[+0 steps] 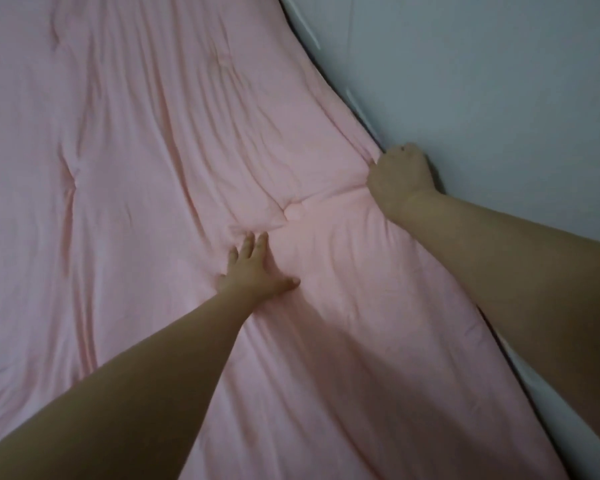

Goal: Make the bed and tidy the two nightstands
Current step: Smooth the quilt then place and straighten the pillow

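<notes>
A plain grey wall (499, 81) runs along the right, dimly lit.

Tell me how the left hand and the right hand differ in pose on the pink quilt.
The left hand lies flat with fingers spread, pressing mid-quilt; the right hand is closed in a fist. The left sits well inside the pink quilt; the right grips its edge by the wall. Both touch the quilt.

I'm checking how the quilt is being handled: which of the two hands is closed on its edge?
The right hand, fisted on the pink quilt edge beside the grey wall. The left hand lies flat, fingers spread.
</notes>
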